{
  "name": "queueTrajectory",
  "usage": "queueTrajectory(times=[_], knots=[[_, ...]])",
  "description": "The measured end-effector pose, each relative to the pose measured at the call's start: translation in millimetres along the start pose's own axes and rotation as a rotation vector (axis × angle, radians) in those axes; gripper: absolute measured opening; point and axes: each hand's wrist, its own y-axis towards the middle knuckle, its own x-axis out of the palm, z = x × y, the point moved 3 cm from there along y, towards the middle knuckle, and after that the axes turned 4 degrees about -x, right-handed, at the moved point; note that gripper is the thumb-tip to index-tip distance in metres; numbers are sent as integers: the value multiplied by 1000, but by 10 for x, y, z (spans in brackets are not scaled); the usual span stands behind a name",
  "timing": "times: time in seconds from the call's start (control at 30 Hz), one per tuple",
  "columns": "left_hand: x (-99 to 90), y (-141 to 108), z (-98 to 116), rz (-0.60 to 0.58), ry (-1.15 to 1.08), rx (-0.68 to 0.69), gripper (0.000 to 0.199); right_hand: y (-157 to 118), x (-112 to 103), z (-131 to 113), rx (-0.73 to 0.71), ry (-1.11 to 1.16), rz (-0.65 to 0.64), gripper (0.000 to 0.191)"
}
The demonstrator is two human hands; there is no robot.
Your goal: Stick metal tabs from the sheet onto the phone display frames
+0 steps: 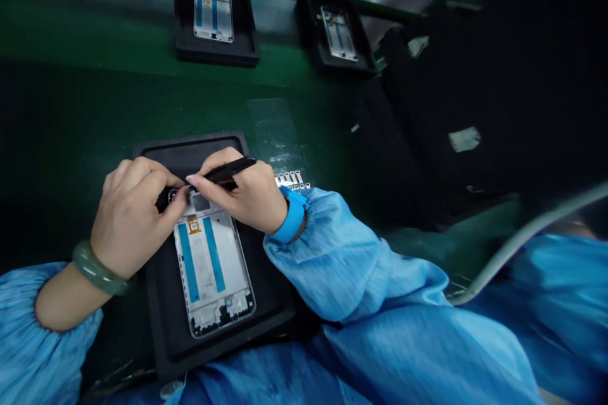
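Observation:
A phone mid-frame (206,266) with two blue strips and a small orange flex cable (194,225) lies face down in a black foam tray (164,329). My left hand (135,202) has its thumb and forefinger pinched together at the frame's top left corner; what sits between them is hidden. In my right hand (247,193) is a pair of black tweezers (230,169), held like a pen. Its tip is covered by my fingers at the frame's top edge. Both hands nearly meet there.
Behind stand two more black trays, one left (216,54) and one right (332,63), each with a phone frame. A clear sheet with small metallic pieces (291,178) lies past my right wrist. Dark foam (427,139) fills the right side; another blue sleeve (560,278) shows there.

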Motion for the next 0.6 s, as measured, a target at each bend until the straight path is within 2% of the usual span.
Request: queueTrajectory(times=[0.13, 0.27, 0.37, 0.43, 0.5, 0.6], knots=[[-1, 20, 5, 2, 27, -8, 12, 13, -15, -22, -20, 51, 48, 15], [-20, 14, -13, -14, -14, -14, 12, 40, -45, 21, 95, 180, 95, 17], [-45, -29, -29, -60, -80, 17, 13, 55, -21, 77, 212, 310, 25, 20], [-60, -68, -38, -90, -101, 32, 21, 63, 9, 99, 260, 355, -51, 22], [-70, -100, -43, -95, -102, 36, 29, 69, 31, 103, 269, 350, -98, 21], [-68, -122, -42, -90, -86, 42, 28, 82, 45, 83, 213, 298, -100, 16]])
